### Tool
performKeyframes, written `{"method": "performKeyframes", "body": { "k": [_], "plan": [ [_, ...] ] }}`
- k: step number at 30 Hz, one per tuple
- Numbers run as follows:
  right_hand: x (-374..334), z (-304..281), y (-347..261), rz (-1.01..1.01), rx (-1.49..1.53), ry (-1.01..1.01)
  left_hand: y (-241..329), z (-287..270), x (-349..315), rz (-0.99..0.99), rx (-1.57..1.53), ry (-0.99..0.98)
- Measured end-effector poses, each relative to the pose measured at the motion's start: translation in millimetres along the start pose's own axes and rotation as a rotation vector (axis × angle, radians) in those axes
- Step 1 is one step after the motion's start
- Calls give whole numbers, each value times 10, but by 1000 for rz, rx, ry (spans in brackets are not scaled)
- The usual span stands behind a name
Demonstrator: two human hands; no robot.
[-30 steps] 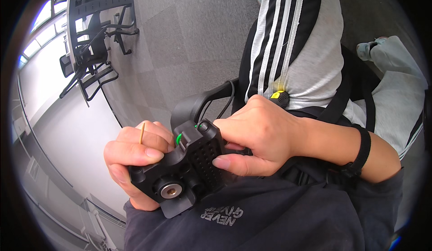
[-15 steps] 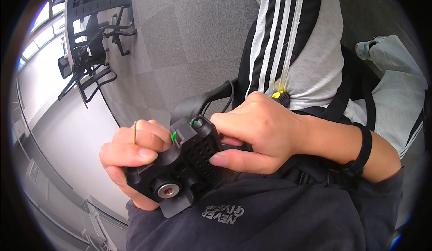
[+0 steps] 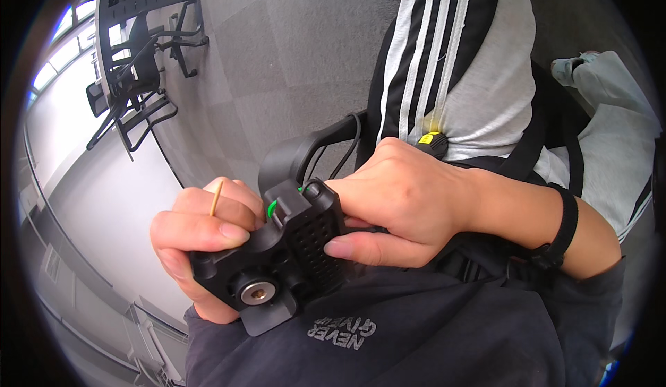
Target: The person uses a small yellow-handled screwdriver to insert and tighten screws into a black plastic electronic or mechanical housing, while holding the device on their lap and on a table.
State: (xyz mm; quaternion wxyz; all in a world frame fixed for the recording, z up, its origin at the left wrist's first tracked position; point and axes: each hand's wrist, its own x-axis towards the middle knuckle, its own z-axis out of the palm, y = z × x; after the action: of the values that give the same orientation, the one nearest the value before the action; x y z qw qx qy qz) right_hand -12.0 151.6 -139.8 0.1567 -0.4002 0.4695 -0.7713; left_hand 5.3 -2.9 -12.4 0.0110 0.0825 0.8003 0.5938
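A black plastic device (image 3: 277, 255) is held between my two hands, tilted, just above my lap and shirt. It has a perforated grille, a round metal bolt (image 3: 257, 293) with a hex socket, a flat tab below that, and a bit of bright green (image 3: 271, 209) near its top. My left hand (image 3: 201, 231) is closed round the device's left end. A thin tan stick like a toothpick (image 3: 216, 198) pokes up between that hand's fingers. My right hand (image 3: 409, 210) grips the opposite side, thumb on the grille; its other fingertips are hidden behind the device.
A black curved armrest (image 3: 284, 161) with a cable lies just beyond the device. A yellow-and-black object (image 3: 433, 143) rests against my striped trousers (image 3: 479, 102). Black chairs (image 3: 139, 61) stand beside a table at the far left, on grey carpet (image 3: 291, 47).
The thin stick now leans to the right, where before it stood nearly upright. Both hands keep their hold, and the device has barely shifted.
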Motion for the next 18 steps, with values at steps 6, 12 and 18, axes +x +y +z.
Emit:
{"method": "performKeyframes", "body": {
  "k": [6,12,18],
  "plan": [
    [14,4,14,-29,17,38,-8,11,16,-92,-41,42],
    [23,19,13,-38,-9,83,-58,23,-32,-75,-116,56],
    [28,104,-12,9,-126,151,-78,-3,-95,-59,-97,111]
  ]
}}
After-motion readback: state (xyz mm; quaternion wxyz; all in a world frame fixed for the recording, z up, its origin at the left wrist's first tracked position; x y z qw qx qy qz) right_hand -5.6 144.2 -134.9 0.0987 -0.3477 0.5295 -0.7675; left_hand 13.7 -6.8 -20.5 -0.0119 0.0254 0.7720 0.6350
